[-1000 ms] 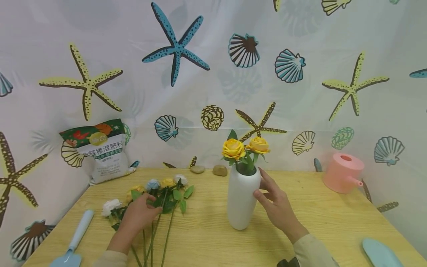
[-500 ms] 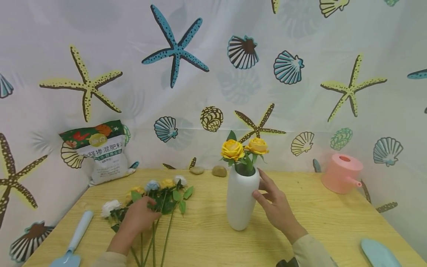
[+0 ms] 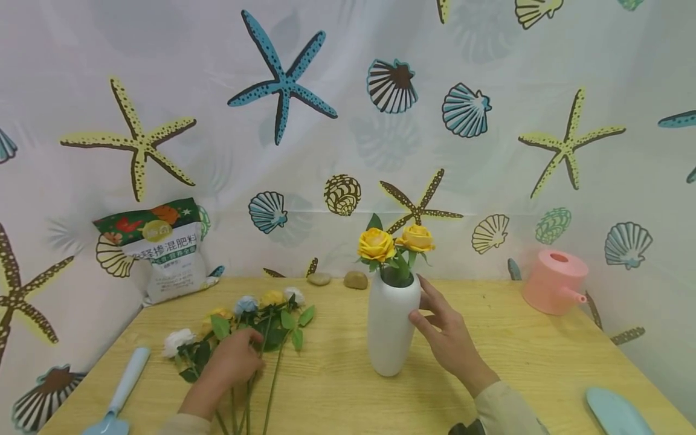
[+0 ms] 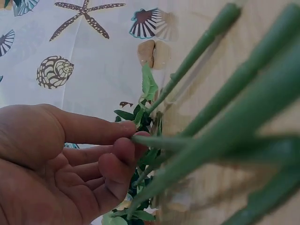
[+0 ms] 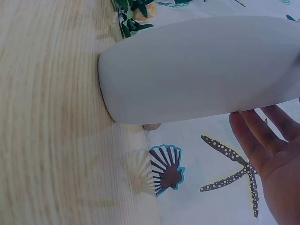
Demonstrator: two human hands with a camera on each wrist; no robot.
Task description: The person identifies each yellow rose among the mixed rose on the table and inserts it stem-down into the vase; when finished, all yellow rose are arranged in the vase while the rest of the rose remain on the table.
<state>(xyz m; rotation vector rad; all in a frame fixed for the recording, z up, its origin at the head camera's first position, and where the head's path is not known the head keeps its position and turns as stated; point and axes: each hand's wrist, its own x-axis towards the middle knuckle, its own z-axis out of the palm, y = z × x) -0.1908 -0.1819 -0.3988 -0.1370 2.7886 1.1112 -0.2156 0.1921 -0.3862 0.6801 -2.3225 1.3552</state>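
A tall white vase (image 3: 388, 329) stands on the wooden table, holding two yellow roses (image 3: 376, 243) with green leaves. My right hand (image 3: 448, 341) grips its right side near the top, thumb in front and fingers toward the back; those fingers (image 5: 251, 138) lie against the vase wall in the right wrist view. Over at the left, my left hand (image 3: 234, 357) is above a bunch of long-stemmed flowers. The left wrist view shows its thumb and fingertips pinching a thin green stem (image 4: 161, 142). Among the bunch are a white flower (image 3: 177, 342), a blue flower (image 3: 246, 304) and yellow ones.
A blue hand trowel (image 3: 128, 377) lies at the left edge. A fertilizer bag (image 3: 173, 266) stands at the back left, two stones (image 3: 356, 280) at the back middle. A pink watering can (image 3: 556, 284) is at the back right, with a pale blue object (image 3: 618, 412) at front right.
My left hand has shifted slightly right and toward me among the stems, its fingers drawn closer together. My right hand and the vase stay in place; the head view has drifted slightly.
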